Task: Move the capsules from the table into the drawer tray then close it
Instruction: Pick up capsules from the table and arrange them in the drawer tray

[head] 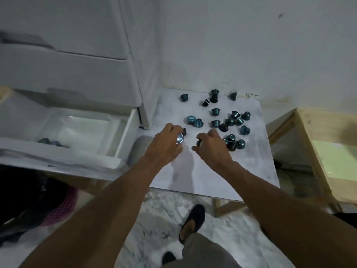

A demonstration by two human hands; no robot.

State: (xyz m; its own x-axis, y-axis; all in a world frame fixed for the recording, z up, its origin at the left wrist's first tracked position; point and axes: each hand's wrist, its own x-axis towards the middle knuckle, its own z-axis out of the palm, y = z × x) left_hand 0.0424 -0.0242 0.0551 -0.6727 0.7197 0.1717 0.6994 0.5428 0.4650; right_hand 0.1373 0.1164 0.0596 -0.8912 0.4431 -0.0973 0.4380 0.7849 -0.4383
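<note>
My left hand point(166, 145) grips two capsules point(180, 140), right hand point(211, 149) pinches a dark capsule point(199, 142). Risk: I fumble one off the desk point(193, 178) left edge before the drawer tray point(87, 130).

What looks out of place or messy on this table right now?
The capsules lie scattered over the table, some upright, some tipped on their sides; a stacked pair stands at the back. Dark specks mark the wall behind the table's far right corner. Nothing looks spilled or broken.
</note>
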